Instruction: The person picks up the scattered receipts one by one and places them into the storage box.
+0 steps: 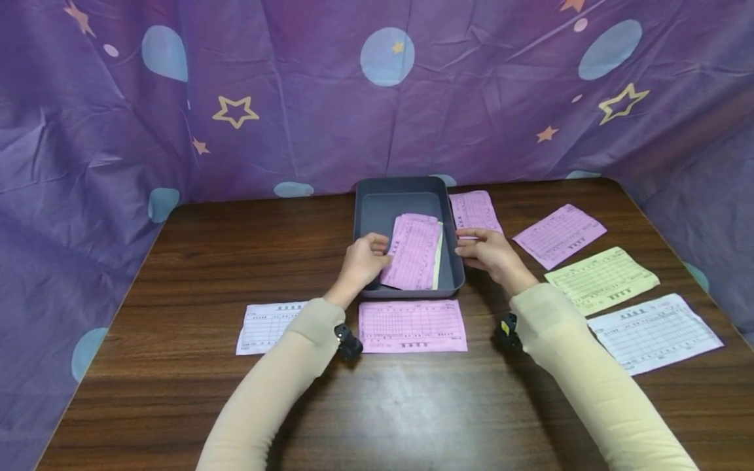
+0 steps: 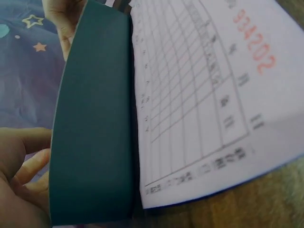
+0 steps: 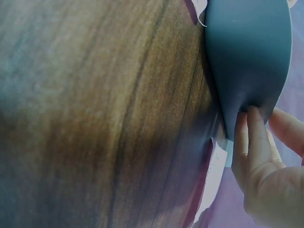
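A dark grey rectangular tray (image 1: 383, 204) stands at the back middle of the table. Pink printed slips (image 1: 414, 252) lie slanted in its front part, a pale yellow slip (image 1: 437, 261) showing beneath their right edge. My left hand (image 1: 360, 263) reaches over the tray's left wall and pinches the slips' left edge; the tray wall hides its fingertips in the left wrist view. My right hand (image 1: 487, 254) grips the tray's right wall, fingers (image 3: 256, 135) against the outside and thumb at the rim.
In front of the tray lie a pink slip (image 1: 412, 327) and a white slip (image 1: 265, 327) partly under the left sleeve. To the right are pink slips (image 1: 474, 210) (image 1: 559, 235), a yellow-green slip (image 1: 607, 278) and a white slip (image 1: 656, 333). A purple curtain (image 1: 318, 118) hangs behind.
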Demonstrator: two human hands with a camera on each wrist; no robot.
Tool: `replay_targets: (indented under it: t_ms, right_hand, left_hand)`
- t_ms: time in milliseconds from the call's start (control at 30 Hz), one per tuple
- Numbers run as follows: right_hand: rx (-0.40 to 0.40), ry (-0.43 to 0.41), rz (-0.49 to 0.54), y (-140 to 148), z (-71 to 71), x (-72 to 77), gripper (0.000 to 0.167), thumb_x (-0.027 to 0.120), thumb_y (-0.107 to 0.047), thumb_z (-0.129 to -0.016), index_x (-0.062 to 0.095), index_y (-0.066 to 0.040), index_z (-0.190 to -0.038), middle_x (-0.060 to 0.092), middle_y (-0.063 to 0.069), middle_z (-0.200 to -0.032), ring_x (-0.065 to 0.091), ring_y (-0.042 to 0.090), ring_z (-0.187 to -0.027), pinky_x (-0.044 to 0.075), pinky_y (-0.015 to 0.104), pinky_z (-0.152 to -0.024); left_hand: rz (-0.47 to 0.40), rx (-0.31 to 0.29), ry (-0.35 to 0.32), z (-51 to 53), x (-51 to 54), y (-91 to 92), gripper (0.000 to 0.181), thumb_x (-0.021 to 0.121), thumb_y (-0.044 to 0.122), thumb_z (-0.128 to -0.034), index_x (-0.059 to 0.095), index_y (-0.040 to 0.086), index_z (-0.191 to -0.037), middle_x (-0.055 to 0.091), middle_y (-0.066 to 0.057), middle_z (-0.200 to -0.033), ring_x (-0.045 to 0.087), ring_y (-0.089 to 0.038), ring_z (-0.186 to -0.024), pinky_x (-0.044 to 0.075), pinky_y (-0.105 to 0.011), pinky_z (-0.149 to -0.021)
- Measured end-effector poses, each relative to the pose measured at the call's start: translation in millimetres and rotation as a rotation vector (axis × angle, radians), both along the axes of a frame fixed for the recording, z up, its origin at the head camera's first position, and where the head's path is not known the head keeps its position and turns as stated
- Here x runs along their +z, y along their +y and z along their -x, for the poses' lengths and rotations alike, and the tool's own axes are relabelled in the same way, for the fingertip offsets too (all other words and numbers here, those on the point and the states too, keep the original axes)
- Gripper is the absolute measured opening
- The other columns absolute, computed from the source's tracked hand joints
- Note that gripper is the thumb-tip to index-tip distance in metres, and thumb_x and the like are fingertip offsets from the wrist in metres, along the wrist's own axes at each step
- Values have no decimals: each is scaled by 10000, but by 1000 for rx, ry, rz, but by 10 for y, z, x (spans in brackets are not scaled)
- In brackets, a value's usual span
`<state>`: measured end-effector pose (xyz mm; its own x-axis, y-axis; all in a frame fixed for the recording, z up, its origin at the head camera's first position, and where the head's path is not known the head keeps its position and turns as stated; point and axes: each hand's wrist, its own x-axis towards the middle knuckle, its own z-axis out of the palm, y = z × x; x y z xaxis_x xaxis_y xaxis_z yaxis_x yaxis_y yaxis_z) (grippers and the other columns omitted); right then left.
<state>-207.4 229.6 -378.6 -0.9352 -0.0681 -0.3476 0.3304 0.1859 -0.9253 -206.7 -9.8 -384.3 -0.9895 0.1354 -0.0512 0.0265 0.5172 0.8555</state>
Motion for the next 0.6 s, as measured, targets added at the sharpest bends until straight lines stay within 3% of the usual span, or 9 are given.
replay_targets:
  t_ms: [233, 433, 600]
  right_hand:
    - [7, 3, 10, -10, -3, -11, 569, 531, 25, -903, 331, 72, -1434, 606, -108, -898, 589, -71, -769, 532, 104, -720]
    - [2, 4, 8, -10, 0, -15, 568, 535, 29, -901, 337, 73, -1431, 604, -133, -859, 589, -75, -764, 535, 105, -715]
    - [5, 7, 7, -14, 4, 1, 570, 534, 29, -903, 330, 74, -1434, 597, -172, -811, 587, -78, -762, 532, 104, -714]
  left_hand:
    - [-90, -58, -32, -6, 130, -174, 385, 641, -16, -828, 585, -55, -1207, 656, -245, -1162, 645, -338, -1088, 567, -347, -922]
    - [-79, -96, -22, -100, 316, -489, 375, 636, 13, -859, 571, -56, -1221, 638, -258, -1184, 635, -343, -1092, 561, -375, -930]
    - [-26, -105, -7, -222, 402, -821, 353, 641, 31, -861, 584, -62, -1196, 654, -255, -1140, 651, -339, -1039, 573, -348, -885]
